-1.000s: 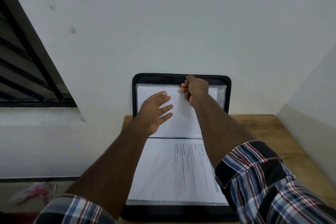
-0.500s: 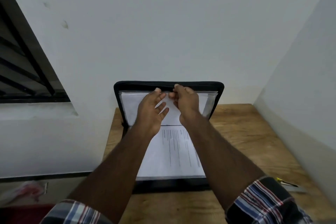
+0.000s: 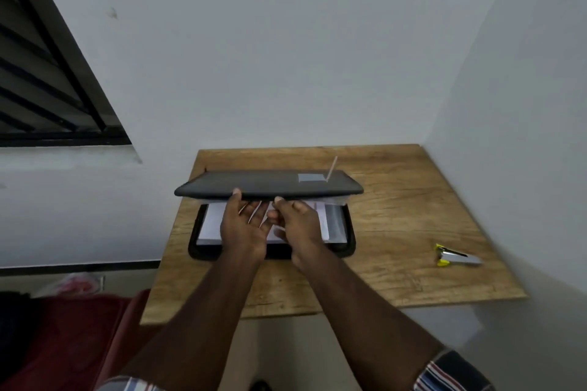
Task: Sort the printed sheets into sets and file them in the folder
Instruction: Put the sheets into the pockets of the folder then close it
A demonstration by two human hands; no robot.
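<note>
A black zip folder lies on the wooden table, its top cover lowered almost flat over the base. White printed sheets in clear sleeves show in the gap between cover and base. My left hand holds the cover's front edge, thumb on top and fingers underneath. My right hand grips the same edge right beside it, thumb on the rim. The fingertips of both hands are hidden under the cover.
A silver and yellow stapler lies on the table to the right of the folder. White walls close in behind and on the right. A barred window is at the left, and a red cloth lies below the table's left side.
The folder's upright cover has swung down toward me and now hangs nearly shut over the sheets. Both hands came down with its edge. The view has pulled back.
</note>
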